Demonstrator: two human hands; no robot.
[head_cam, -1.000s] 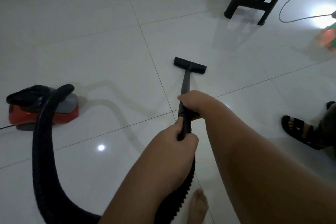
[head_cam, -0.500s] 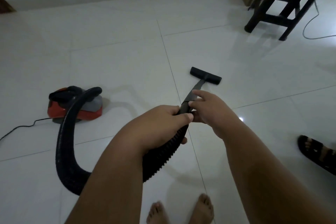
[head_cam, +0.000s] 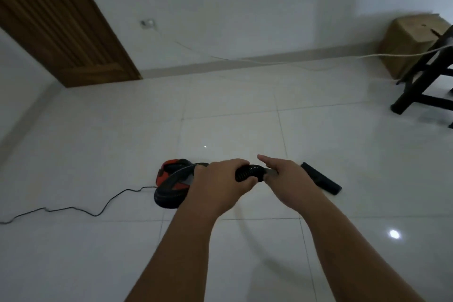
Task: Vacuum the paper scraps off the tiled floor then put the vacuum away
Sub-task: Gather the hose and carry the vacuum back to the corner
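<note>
The red and black vacuum body (head_cam: 171, 174) sits on the white tiled floor (head_cam: 98, 154), partly behind my left wrist. Its ribbed black hose (head_cam: 248, 171) runs up between my hands. My left hand (head_cam: 220, 181) is closed around the hose. My right hand (head_cam: 284, 179) grips the wand end beside the hose cuff, its index finger stretched out. The black floor nozzle (head_cam: 321, 178) sticks out to the right of my right hand, lifted above the floor. No paper scraps show on the tiles.
The vacuum's black power cord (head_cam: 73, 209) snakes left across the floor. A wooden door (head_cam: 61, 24) stands at the back left, a wall socket (head_cam: 147, 23) with a white cable beside it. A black stool (head_cam: 426, 81) and a brown box (head_cam: 409, 41) stand at the right.
The view has tilted up toward the wall and door. Both hands have raised the hose and wand, and the nozzle has come off the floor and now points right.
</note>
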